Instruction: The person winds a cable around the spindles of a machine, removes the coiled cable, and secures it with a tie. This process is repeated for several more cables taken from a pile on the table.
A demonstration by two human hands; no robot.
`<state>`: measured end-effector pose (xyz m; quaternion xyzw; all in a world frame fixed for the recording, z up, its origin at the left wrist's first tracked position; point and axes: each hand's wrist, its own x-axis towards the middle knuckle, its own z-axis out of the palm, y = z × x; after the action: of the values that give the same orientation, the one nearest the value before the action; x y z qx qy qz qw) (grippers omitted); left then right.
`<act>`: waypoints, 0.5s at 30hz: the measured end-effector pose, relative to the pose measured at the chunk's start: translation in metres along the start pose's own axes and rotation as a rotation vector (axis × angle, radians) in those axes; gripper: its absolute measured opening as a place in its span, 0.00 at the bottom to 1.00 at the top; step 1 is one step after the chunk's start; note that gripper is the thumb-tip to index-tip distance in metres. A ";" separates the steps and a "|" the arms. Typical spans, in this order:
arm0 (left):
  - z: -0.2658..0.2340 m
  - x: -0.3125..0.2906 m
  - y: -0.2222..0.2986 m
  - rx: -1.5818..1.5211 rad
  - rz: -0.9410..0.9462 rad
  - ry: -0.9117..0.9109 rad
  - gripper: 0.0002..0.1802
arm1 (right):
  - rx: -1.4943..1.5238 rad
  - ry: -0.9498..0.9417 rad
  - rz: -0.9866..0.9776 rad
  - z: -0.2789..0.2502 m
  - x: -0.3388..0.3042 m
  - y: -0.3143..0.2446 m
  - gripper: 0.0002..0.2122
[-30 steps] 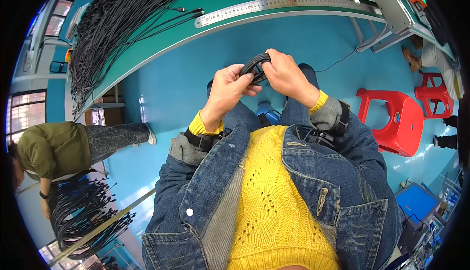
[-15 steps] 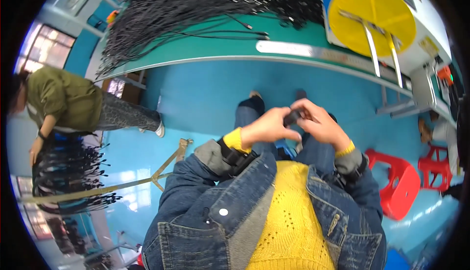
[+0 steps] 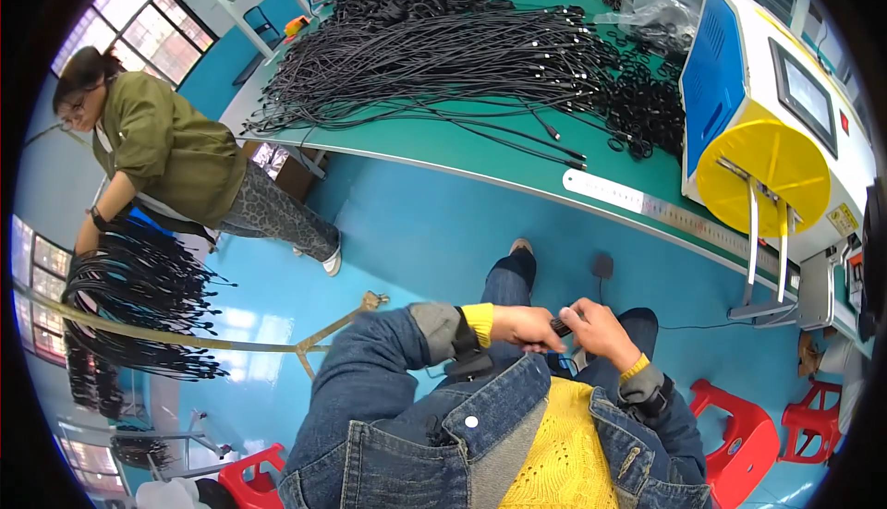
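Observation:
A small black object [image 3: 560, 326] sits between my two hands above my lap; it looks like a short coiled piece of cable, but fingers cover much of it. My left hand [image 3: 523, 326] closes on its left side with bent fingers. On the other side my right hand [image 3: 599, 332] pinches it between thumb and fingers. Beyond my knees, a large pile of black cables [image 3: 397, 75] is spread over the green table [image 3: 434, 144]. Loose cable ends lie near its front edge, beside a steel ruler [image 3: 605, 187].
A blue-and-white machine [image 3: 725, 66] with a yellow disc [image 3: 765, 176] stands at the table's right. Below is a grey foot pedal [image 3: 601, 266]. Red stools [image 3: 744, 444] stand on the right. At left, a person [image 3: 166, 139] reaches to black cables [image 3: 148, 278] hanging along a bar [image 3: 231, 345].
My view has swung up and left, showing more of the table and machine. My hands are lower in the picture, still together on the black object. The person at left has leaned slightly.

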<state>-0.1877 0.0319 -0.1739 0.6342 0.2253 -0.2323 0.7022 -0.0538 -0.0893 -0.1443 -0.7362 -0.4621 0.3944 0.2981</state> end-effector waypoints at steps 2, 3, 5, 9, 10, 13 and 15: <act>-0.039 -0.022 0.016 0.029 -0.273 -0.053 0.13 | 0.182 -0.176 0.135 -0.003 0.001 0.004 0.16; -0.066 -0.037 0.044 0.148 -0.256 0.056 0.13 | 0.145 -0.161 0.107 -0.007 -0.001 0.014 0.15; -0.138 -0.064 0.110 0.362 0.217 0.390 0.09 | 0.079 -0.136 0.051 -0.011 -0.008 0.031 0.12; -0.322 -0.120 0.204 -0.432 0.758 0.981 0.12 | 0.094 -0.157 0.115 -0.010 -0.012 0.050 0.12; -0.352 -0.130 0.206 -0.196 0.545 1.134 0.16 | 0.098 -0.147 0.119 -0.010 -0.012 0.050 0.12; -0.377 -0.088 0.192 0.726 0.441 1.454 0.23 | 0.155 -0.087 0.168 -0.014 -0.010 0.047 0.12; -0.366 -0.046 0.178 1.028 0.448 1.511 0.23 | 0.097 -0.034 0.145 -0.010 -0.007 0.052 0.11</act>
<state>-0.1233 0.4136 -0.0400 0.8777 0.3639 0.3103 0.0320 -0.0237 -0.1175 -0.1787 -0.7456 -0.3929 0.4494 0.2961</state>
